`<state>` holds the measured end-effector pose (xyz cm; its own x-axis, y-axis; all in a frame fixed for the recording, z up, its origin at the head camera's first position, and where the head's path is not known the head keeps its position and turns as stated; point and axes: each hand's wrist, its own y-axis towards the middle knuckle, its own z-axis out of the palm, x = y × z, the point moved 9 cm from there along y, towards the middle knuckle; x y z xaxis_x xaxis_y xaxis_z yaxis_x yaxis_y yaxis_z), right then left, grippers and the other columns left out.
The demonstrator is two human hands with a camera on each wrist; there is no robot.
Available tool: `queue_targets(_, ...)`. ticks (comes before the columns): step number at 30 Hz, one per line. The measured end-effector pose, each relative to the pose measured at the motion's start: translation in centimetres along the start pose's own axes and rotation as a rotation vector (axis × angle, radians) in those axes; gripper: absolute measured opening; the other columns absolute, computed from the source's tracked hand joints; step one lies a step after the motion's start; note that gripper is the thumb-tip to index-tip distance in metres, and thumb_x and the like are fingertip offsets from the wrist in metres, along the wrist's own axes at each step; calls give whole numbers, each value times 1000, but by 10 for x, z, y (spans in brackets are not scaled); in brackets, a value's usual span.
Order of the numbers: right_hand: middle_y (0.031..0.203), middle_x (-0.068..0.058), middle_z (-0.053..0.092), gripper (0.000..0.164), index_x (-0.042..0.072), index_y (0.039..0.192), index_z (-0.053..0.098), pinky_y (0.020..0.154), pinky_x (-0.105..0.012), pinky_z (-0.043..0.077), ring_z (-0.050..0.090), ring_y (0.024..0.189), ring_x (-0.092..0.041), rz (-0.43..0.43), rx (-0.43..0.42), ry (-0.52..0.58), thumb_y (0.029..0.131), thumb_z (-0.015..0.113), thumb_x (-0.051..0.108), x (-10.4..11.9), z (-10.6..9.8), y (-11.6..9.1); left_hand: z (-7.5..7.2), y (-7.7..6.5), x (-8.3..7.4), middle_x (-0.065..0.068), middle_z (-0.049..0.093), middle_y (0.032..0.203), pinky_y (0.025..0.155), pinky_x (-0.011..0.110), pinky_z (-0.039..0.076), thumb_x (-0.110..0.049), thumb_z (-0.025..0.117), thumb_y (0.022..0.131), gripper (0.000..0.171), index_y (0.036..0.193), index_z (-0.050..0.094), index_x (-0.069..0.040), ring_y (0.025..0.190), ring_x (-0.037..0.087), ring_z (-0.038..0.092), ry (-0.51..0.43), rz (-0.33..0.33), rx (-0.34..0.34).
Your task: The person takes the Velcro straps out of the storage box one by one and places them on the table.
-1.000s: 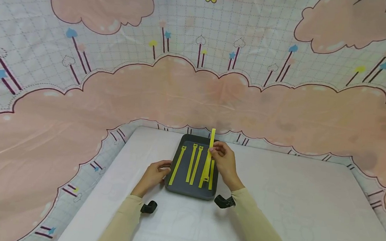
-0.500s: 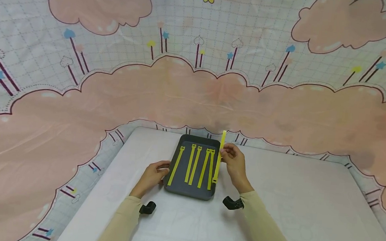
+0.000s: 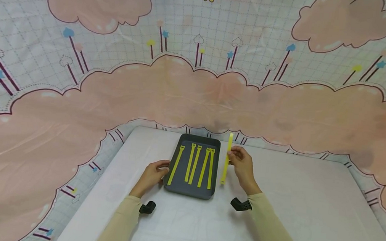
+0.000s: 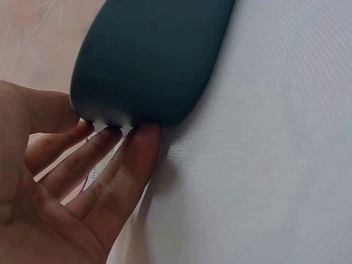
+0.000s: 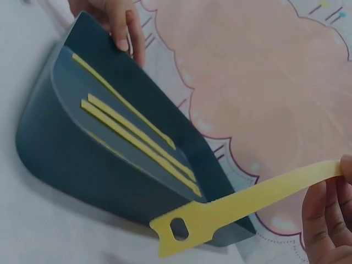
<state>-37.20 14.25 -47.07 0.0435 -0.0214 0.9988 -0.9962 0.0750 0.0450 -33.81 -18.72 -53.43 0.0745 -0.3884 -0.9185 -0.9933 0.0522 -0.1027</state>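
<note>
My right hand pinches a yellow hook-and-loop cable tie near its upper part, just right of the dark grey tray. The strap hangs with its slotted head downward, apart from the tray; the right wrist view shows the slot closely. Several similar yellow cable ties lie lengthwise inside the tray, spaced apart on the left and paired toward the right. At the tray's left side, my left hand touches the outer wall with fairly straight fingertips, the thumb by the rim.
The tray stands on a white-covered table, close to its back edge. Behind and to the left hangs a patterned cloth with clouds and stars. A black wrist camera juts out below the right hand, another black camera below the left.
My right hand has lifted the cable tie out over the tray's right rim and carried it rightward, now beyond the tray. The left hand and the tray have stayed in place.
</note>
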Motion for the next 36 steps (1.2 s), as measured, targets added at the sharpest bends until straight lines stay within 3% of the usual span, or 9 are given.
queue_targets(21, 85, 8, 63, 16, 3, 112, 56, 70, -24, 55, 61, 82, -9, 217, 77, 48, 98, 59, 12, -46, -6, 11, -1, 0, -1, 16, 62, 133, 65, 31, 57, -12, 61, 97, 38, 135, 59, -11, 110, 26, 65, -11, -10, 4)
queue_targets(30, 92, 3, 62, 20, 2, 116, 56, 71, -23, 55, 61, 84, -10, 286, 87, -21, 99, 58, 13, -68, -4, 12, 0, 0, -3, 18, 62, 133, 65, 31, 57, -11, 60, 97, 38, 135, 59, -8, 110, 27, 65, -10, 8, 2)
queue_targets(36, 92, 3, 65, 24, 2, 118, 58, 68, -22, 52, 62, 82, -9, 278, 92, -113, 100, 58, 19, -73, -7, 14, 0, -1, -3, 18, 62, 133, 65, 32, 57, -11, 61, 97, 39, 135, 59, -8, 110, 27, 65, -12, 5, 1)
